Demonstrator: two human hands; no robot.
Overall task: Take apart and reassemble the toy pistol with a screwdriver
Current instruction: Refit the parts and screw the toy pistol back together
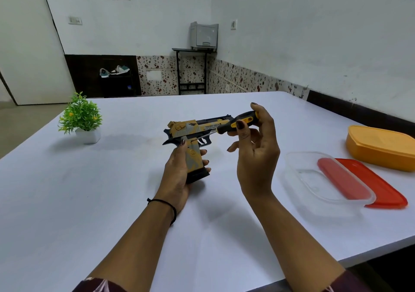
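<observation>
Toy pistol point(190, 131) is steadied side-on, its handle clasped in the left hand point(177, 175). Screwdriver point(226, 129) is pinched by the right hand point(256, 152) for twisting.

Both forearms are bare from the sleeves down to the hands. A thin black cord point(166, 204) circles the left wrist, with a small knotted end at its 9 o'clock side. The nails point(239, 124) of the left hand point(177, 175) and right hand point(256, 157) are painted a dark, almost black shade. The left sleeve point(98, 286), at 7 o'clock, is dark maroon with pale pink markings; the right sleeve point(352, 282), at 5 o'clock, matches it.
</observation>
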